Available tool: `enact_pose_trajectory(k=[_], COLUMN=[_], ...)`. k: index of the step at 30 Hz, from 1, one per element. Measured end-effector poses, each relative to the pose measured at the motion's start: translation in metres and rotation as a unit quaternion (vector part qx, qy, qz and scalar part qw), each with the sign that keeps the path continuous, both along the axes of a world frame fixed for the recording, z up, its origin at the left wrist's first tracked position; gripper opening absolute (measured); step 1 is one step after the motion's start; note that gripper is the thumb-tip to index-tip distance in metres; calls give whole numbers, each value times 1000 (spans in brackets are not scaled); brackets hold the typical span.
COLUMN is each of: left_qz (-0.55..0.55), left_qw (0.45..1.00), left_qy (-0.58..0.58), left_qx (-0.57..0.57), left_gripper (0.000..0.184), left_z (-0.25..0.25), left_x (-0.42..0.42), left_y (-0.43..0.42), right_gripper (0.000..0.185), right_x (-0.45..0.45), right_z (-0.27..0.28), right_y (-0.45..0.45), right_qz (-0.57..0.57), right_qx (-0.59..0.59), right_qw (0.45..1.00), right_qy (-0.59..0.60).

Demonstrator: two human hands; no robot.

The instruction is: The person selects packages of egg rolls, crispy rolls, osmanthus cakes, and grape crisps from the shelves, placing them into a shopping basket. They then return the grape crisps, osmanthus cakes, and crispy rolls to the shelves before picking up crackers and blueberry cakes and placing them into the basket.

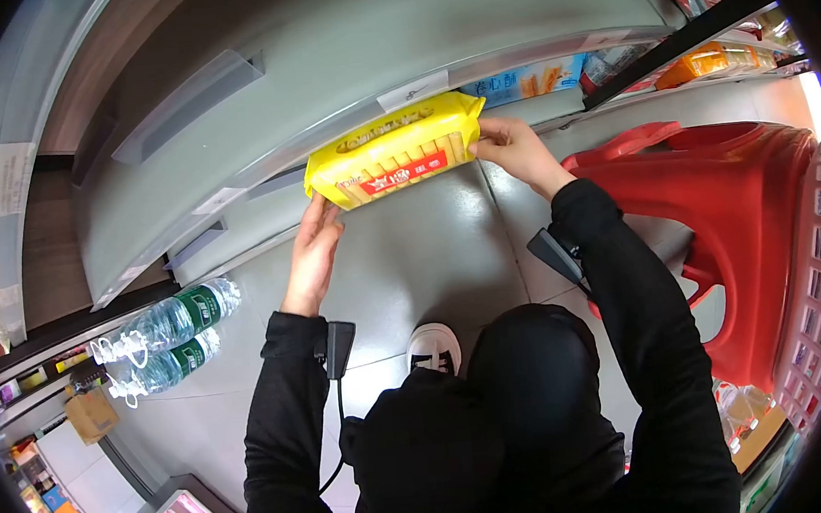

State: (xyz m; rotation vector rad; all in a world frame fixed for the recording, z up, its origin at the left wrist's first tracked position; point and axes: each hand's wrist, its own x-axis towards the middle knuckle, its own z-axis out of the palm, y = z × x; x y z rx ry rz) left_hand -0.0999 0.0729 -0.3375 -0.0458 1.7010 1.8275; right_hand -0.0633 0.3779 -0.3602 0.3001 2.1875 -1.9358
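Note:
A yellow packet of egg rolls (398,153) is held between my two hands, in front of the shelf edge. My left hand (312,250) grips its lower left end, thumb and fingers closed on the wrapper. At its right end, my right hand (515,152) pinches the packet's corner. The printed front, with a red label and pictured rolls, faces up toward me. Just behind the packet, a blue box of filled rolls (532,81) lies on the lower shelf, partly covered by the shelf above.
Grey shelf boards (317,52) with clear price strips curve across the top. On the right stands a red plastic stool (756,229) beside a pink basket (808,351). Large water bottles (170,324) lie on the floor at left, near a cardboard box (91,415).

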Motion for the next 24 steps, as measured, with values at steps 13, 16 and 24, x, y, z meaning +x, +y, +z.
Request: enact_pose_trajectory(k=[13, 16, 24], left_qz=[-17, -56, -187], left_qw=[1000, 996, 975], left_qy=[9, 44, 116], left_qx=[-19, -45, -33], left_gripper=[58, 54, 54], left_z=[32, 56, 117], left_x=[24, 28, 33], left_y=[-33, -41, -42], right_gripper=[20, 26, 14], right_x=[11, 24, 75], right_z=[25, 56, 128], right_y=[-2, 0, 10], right_qz=[52, 37, -1], right_qx=[73, 101, 14], right_qw=[995, 992, 1000], right_qy=[48, 70, 24])
